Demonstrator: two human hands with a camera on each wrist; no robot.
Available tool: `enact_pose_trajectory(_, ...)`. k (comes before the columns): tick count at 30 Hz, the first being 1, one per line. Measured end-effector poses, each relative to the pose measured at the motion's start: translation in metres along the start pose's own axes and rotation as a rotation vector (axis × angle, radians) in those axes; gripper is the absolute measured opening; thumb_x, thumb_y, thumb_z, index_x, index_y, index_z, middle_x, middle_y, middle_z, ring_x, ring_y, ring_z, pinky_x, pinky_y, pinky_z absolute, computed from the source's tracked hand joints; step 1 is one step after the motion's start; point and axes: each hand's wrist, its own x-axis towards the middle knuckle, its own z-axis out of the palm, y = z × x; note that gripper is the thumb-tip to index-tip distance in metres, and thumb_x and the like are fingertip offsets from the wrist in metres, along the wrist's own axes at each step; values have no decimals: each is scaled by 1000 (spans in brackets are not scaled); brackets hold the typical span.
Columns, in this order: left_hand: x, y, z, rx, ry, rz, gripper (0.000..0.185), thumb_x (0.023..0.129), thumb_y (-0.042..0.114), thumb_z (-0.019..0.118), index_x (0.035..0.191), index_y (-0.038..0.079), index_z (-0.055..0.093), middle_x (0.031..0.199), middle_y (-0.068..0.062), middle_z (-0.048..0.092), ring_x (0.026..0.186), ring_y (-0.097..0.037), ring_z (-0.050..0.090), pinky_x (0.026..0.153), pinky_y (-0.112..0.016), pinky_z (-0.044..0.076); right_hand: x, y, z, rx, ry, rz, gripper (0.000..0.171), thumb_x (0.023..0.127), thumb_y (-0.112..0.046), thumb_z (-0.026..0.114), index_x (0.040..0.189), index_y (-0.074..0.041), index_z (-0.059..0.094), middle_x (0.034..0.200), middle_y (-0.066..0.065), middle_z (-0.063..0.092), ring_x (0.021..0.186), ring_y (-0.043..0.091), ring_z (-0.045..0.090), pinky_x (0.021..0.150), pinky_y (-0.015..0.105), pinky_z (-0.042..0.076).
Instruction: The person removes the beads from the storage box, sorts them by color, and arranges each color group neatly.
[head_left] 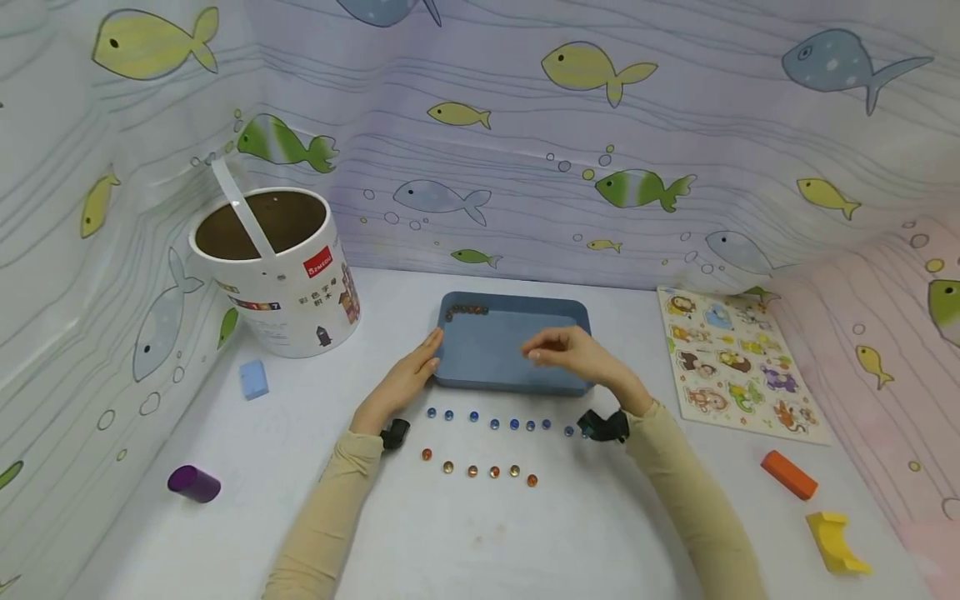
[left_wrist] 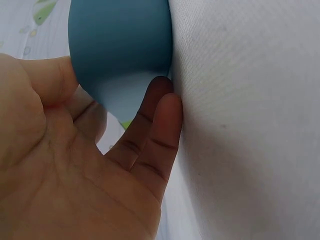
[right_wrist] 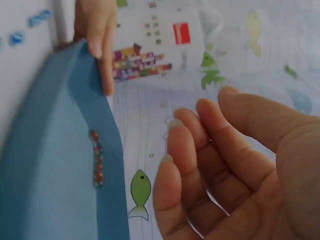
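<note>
A shallow blue-grey tray (head_left: 480, 354) lies on the white table. My left hand (head_left: 405, 375) touches its left end, and in the left wrist view the fingers rest along the tray's outer wall (left_wrist: 120, 40). Over the tray's right part hovers my right hand (head_left: 573, 352); the right wrist view shows its fingers loosely bent, holding nothing. Several reddish glass marbles (head_left: 467, 310) sit in the tray's far left corner. In front of the tray runs a row of blue marbles (head_left: 494, 424). Nearer to me is a row of orange and amber marbles (head_left: 472, 472).
A white bucket (head_left: 300, 308) with a handle stands at the back left, near a blue block (head_left: 254, 379) and a purple cylinder (head_left: 195, 483). On the right lie an animal puzzle board (head_left: 738, 362), an orange block (head_left: 789, 475) and a yellow curved block (head_left: 836, 543). Fish-print cloth surrounds the table.
</note>
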Motion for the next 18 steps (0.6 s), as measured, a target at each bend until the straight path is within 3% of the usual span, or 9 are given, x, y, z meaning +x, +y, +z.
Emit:
enact_pose_trajectory(3,-1,0,0,0,18,10,53,106,22,37,155,8,19,163,-9,15,150,-32,17,123,-50,16,33,-3,-10,47,68,0,30,99,-17,56,123,0,63,123,23,64,111,48,57,96,59,48)
enact_pose_trajectory(9,-2,2,1,-2,21,20,53,106,21,37,154,8,21,163,-10,16,149,-33,19,122,-51,17,92,5,-9,107,158,30,36,98,-23,58,129,-5,61,130,16,62,118,40,57,101,53,48)
enact_pose_trajectory(15,-2,4,0,-5,28,20,52,105,19,38,154,6,23,162,-10,18,149,-33,20,122,-50,18,129,17,7,196,210,96,38,97,-23,60,129,-4,61,133,17,60,121,37,57,105,51,47)
enact_pose_trajectory(18,-2,3,1,-16,30,20,53,105,19,39,154,6,23,162,-11,18,149,-33,20,122,-51,18,140,26,15,160,230,150,37,97,-25,60,129,-6,62,133,16,61,119,34,59,103,46,49)
